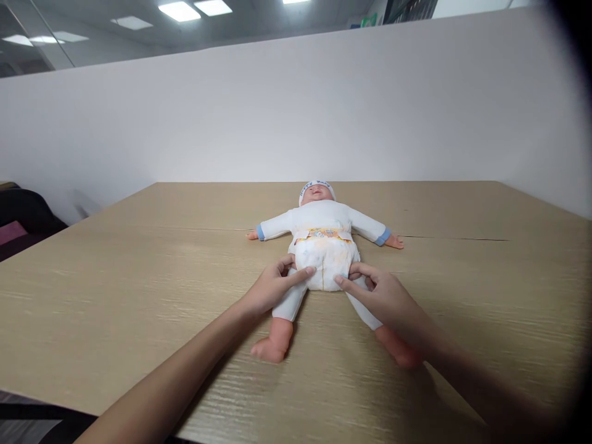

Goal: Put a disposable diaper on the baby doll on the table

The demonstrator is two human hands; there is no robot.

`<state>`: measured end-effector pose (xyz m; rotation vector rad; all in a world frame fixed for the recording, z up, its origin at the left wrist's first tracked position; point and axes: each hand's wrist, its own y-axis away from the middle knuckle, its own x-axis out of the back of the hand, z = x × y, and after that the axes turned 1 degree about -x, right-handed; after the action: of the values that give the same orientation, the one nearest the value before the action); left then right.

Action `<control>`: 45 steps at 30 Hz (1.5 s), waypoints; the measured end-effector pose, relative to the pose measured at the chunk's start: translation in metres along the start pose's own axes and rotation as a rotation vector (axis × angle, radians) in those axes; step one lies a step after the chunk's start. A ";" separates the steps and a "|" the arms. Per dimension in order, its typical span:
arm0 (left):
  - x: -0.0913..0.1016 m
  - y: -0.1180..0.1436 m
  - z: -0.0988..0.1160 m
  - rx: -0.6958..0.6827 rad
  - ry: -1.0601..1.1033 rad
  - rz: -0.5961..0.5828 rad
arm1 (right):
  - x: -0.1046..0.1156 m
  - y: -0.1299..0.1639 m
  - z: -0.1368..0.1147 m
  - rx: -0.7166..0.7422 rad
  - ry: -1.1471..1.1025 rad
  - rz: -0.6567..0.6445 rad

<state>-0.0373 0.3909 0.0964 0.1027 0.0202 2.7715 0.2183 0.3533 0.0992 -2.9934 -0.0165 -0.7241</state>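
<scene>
A baby doll [320, 213] lies on its back on the table, arms spread, its feet toward me. It wears a white suit with blue cuffs and a white hat with lettering. Around its hips is a white diaper [324, 256] with a colourful printed waistband, fastened at the front. My left hand [280, 280] pinches the diaper's edge at the leg on the left, thumb on top and fingers tucked beneath. On the other side my right hand [372, 290] grips the opposite leg edge the same way. My right forearm partly covers one doll foot.
The wooden table [139, 296] has a thin seam running across behind the doll. A white partition [296, 117] rises at its far edge. To the left stands a dark chair [28, 216] with something pink on it.
</scene>
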 end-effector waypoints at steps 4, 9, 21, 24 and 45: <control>0.001 -0.002 0.000 0.035 0.139 0.009 | -0.005 -0.006 0.007 -0.073 -0.256 -0.089; -0.002 -0.005 -0.003 0.008 0.174 0.062 | -0.008 0.001 0.004 -0.059 -0.201 -0.017; 0.002 -0.005 -0.003 -0.056 -0.013 0.115 | -0.013 0.013 0.000 0.241 0.243 0.353; 0.001 -0.003 -0.001 -0.084 -0.084 0.155 | -0.012 0.015 0.000 0.238 0.269 0.316; 0.014 -0.004 -0.004 -0.616 -0.655 0.266 | 0.013 -0.022 0.031 0.608 0.326 0.457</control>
<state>-0.0494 0.3997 0.0929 0.8800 -1.0587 2.7112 0.2436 0.3769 0.0790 -2.1679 0.3760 -0.9258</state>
